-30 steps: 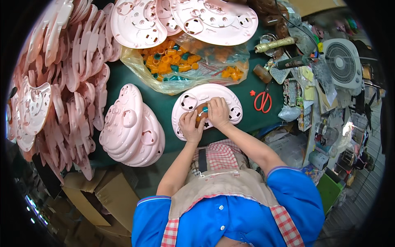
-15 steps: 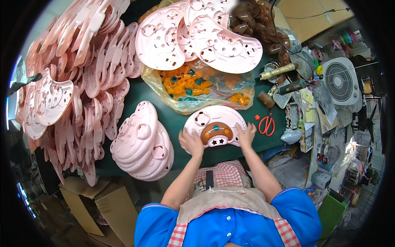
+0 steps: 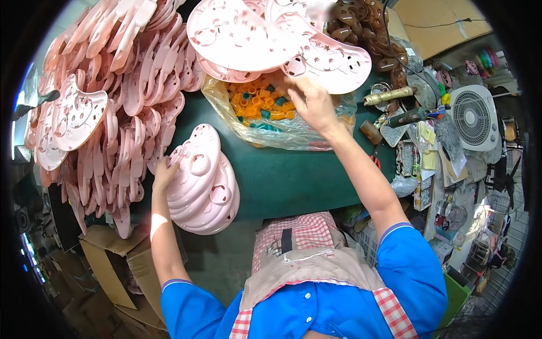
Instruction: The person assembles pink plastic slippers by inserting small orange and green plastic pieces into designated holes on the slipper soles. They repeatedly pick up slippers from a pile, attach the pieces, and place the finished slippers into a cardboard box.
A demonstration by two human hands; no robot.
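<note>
The pink plate that lay on the green surface (image 3: 293, 181) between both hands half a second ago is gone from there, so that piece looks finished and set aside. The left hand (image 3: 164, 172) now rests loosely open on the edge of the stack of pink plates (image 3: 203, 183). The right hand (image 3: 313, 101) reaches ahead, fingers curled over the bag of orange caps (image 3: 265, 113); whether it holds one is hidden.
</note>
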